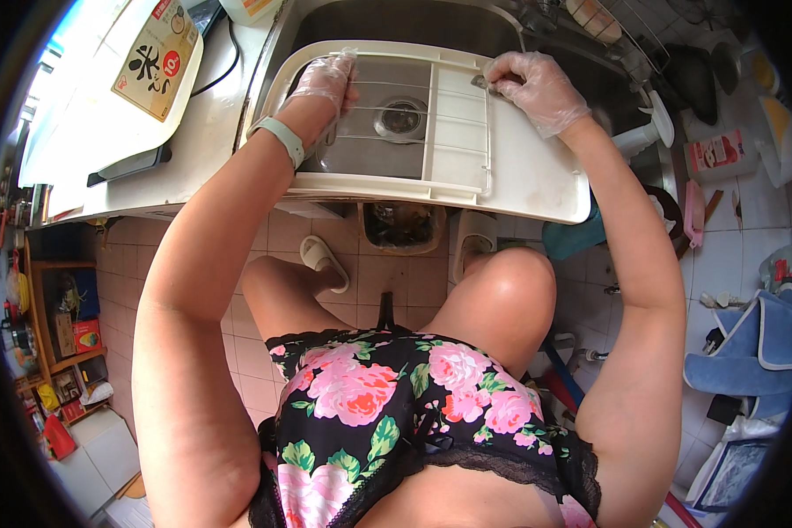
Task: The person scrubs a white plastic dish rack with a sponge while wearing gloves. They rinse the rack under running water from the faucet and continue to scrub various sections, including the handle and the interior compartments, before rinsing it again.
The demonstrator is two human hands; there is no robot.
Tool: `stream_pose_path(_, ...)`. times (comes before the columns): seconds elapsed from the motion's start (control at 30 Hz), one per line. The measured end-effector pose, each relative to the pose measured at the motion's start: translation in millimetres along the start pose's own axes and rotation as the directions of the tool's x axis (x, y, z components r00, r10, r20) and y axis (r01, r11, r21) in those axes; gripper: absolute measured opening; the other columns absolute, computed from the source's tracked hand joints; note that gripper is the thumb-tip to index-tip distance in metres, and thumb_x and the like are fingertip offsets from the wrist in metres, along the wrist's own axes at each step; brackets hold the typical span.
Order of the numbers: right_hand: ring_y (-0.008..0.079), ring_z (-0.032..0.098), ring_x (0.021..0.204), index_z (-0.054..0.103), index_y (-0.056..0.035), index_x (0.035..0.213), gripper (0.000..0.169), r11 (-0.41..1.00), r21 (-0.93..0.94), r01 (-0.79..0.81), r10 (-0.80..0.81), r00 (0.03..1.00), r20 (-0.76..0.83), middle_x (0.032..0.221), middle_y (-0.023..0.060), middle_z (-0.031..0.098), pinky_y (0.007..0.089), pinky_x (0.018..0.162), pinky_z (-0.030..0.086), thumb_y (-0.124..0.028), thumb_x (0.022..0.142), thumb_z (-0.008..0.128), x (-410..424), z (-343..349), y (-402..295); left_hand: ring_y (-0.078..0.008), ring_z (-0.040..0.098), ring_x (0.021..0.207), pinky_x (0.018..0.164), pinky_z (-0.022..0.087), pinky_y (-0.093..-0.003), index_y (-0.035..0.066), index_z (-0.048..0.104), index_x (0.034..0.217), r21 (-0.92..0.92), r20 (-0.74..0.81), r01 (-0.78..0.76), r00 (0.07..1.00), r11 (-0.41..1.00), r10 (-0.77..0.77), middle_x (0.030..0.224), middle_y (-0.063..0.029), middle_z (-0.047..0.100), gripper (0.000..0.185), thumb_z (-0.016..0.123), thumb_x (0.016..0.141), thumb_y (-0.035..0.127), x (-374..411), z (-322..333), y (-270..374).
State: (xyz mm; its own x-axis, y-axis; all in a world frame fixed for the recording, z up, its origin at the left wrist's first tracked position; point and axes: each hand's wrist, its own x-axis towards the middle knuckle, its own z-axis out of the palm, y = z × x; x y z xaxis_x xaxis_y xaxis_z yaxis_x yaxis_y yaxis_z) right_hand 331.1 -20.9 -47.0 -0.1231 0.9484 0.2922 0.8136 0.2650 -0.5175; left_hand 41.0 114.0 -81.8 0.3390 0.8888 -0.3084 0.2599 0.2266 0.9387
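A white plastic frame with a solid panel (534, 168) lies across the sink, a wire rack (459, 115) spanning its opening. My left hand (327, 82), in a clear plastic glove, is closed around the rack's left end; the fingers hide the exact hold. At the panel's far edge, my right hand (534, 86), gloved too, has curled fingers beside a small metal piece (480, 81). Whether it grips that piece cannot be told. Through the opening show the steel sink bottom and its round drain strainer (401, 117).
A rice container (158, 63) stands on the left counter near a black cable (234, 63). Right of the sink are a white spray bottle (647, 132) and a wire basket (624, 33). Below the counter edge sits a lined bin (402, 228). Blue cloths (752, 356) hang at right.
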Motion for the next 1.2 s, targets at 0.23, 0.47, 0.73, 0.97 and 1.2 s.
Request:
stream_pose_path(0.23, 0.0211, 0.067, 0.091, 0.071, -0.0070, 0.109, 0.026, 0.989, -0.021, -0.146, 0.142, 0.980, -0.137, 0.102, 0.0066, 0.070, 0.0329, 0.085, 0.054, -0.015, 0.084, 0.073, -14, -26, -20, -0.0120, 0.042, 0.050, 0.051, 0.036, -0.0293, 0.016, 0.054, 0.074, 0.031, -0.046, 0.013, 0.999, 0.999, -0.012, 0.059, 0.0009, 0.051, 0.037, 0.049, 0.100, 0.042, -9, 1, 10)
stream_pose_path(0.47, 0.0326, 0.063, 0.099, 0.074, -0.0083, 0.102, 0.026, 0.873, -0.458, -0.168, 0.158, 0.986, -0.060, 0.101, 0.0099, 0.067, 0.0411, 0.087, 0.052, -0.026, 0.084, 0.071, -21, -22, -48, -0.0122, 0.041, 0.049, 0.050, 0.035, -0.0291, 0.016, 0.054, 0.074, 0.039, -0.048, 0.005, 0.999, 0.999, -0.003, 0.058, 0.0009, 0.050, 0.037, 0.049, 0.100, 0.043, -3, -1, 4)
stream_pose_path(0.73, 0.0311, 0.064, 0.095, 0.074, -0.0058, 0.099, 0.023, 0.859, -0.496, -0.126, 0.112, 0.992, -0.057, 0.098, 0.0107, 0.067, 0.0389, 0.085, 0.052, -0.022, 0.084, 0.069, -9, -7, -28, -0.0124, 0.041, 0.050, 0.050, 0.035, -0.0288, 0.017, 0.054, 0.077, -0.018, -0.011, 0.020, 1.000, 1.000, -0.020, 0.059, 0.0012, 0.050, 0.034, 0.051, 0.100, 0.042, 3, -2, 0)
stream_pose_path(0.97, 0.0299, 0.065, 0.086, 0.074, -0.0041, 0.095, 0.017, 0.942, -0.326, -0.077, 0.060, 0.996, -0.062, 0.089, 0.0121, 0.068, 0.0369, 0.081, 0.053, -0.014, 0.082, 0.071, 4, 5, -14, -0.0121, 0.042, 0.051, 0.050, 0.035, -0.0287, 0.016, 0.055, 0.078, -0.009, -0.011, -0.004, 1.000, 1.000, 0.004, 0.060, 0.0012, 0.050, 0.035, 0.051, 0.100, 0.042, 0, -3, -1)
stream_pose_path(1.2, 0.0168, 0.065, 0.082, 0.073, -0.0010, 0.098, 0.017, 0.975, 0.048, -0.217, 0.221, 0.970, -0.103, 0.085, 0.0075, 0.068, 0.0295, 0.077, 0.053, -0.010, 0.083, 0.072, 5, -9, -10, -0.0128, 0.043, 0.050, 0.050, 0.036, -0.0290, 0.015, 0.055, 0.077, 0.002, -0.042, -0.012, 0.999, 1.000, 0.013, 0.059, 0.0001, 0.051, 0.036, 0.051, 0.100, 0.042, -2, -3, 1)
